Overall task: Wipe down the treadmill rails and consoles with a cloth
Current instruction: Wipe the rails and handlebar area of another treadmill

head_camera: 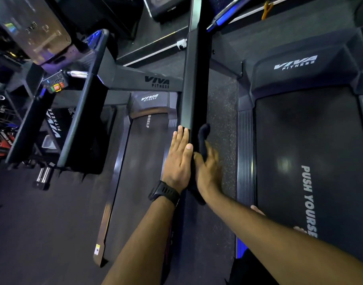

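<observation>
Speckled rubber floor (221,112), small white plug (181,43), yellow strap (266,9), black wristwatch (164,193)

Left grip (179,159): flat, fingers straight and together, back of hand showing.
Right grip (208,168): blurred, fingers curled round a dark cloth (203,136).
Arms: both stretched forward, bare forearms converging, grips just beside each other.

- Floor (222,112): dark rubber with light speckles, showing as a narrow strip at centre.
- Left treadmill (139,165): stands on the floor at 9 o'clock of the strip.
- Right treadmill (306,140): stands at 3 o'clock, belt lettered "PUSH YOURSE".
- White-edged step (154,55): at 12 o'clock.
</observation>
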